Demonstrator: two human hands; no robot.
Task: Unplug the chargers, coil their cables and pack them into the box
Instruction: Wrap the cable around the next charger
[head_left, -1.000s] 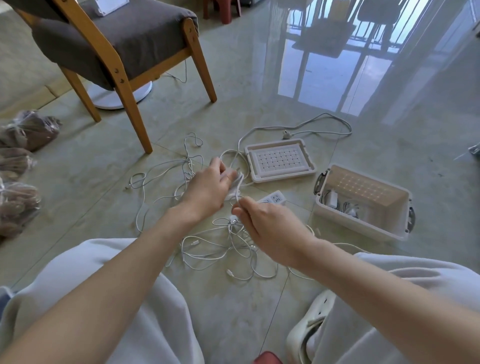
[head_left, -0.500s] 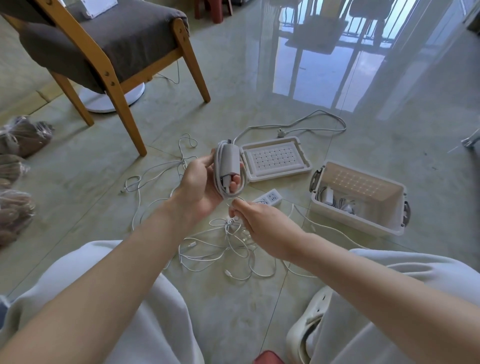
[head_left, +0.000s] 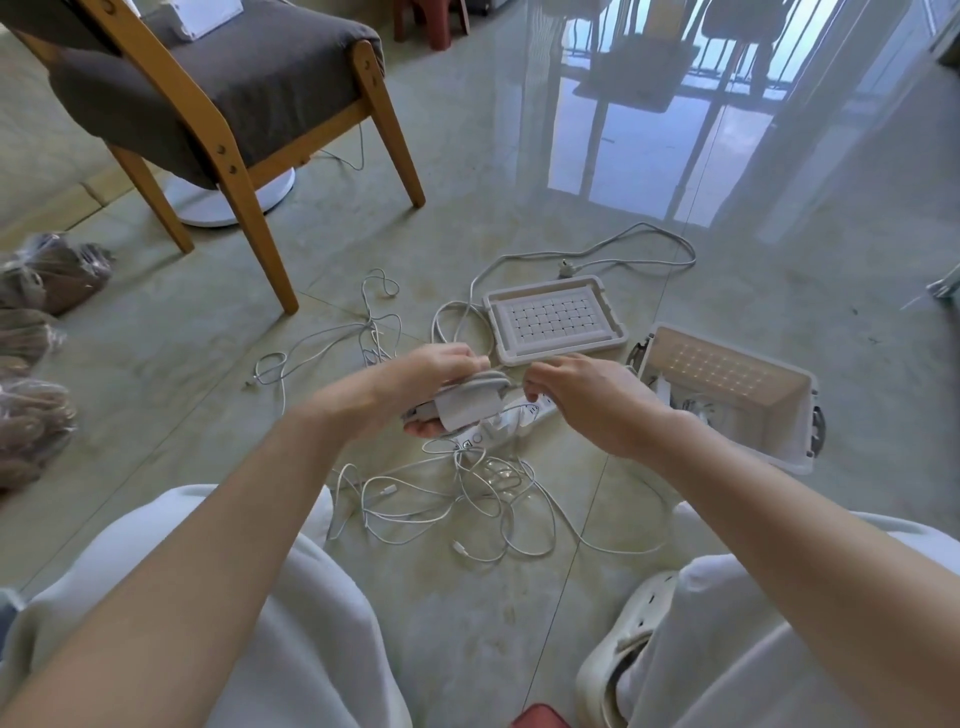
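We are gripping one charger (head_left: 467, 409) in our left hand (head_left: 423, 374), its cable (head_left: 485, 383) wound round it, above the strip (head_left: 511, 422). Our right hand (head_left: 589, 408) is pinching that cable's end just beside it. One box (head_left: 727, 376) is sitting open at right, its contents hard to make out, with one lid (head_left: 553, 319) beside it. Loose cables (head_left: 467, 493) are lying tangled on the floor, too knotted to count. Three bags (head_left: 49, 275) are lying at left, cut off.

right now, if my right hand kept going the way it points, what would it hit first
The charger held in the left hand: the right hand, pinching its cable, points left at it from close by, though depth is unclear.
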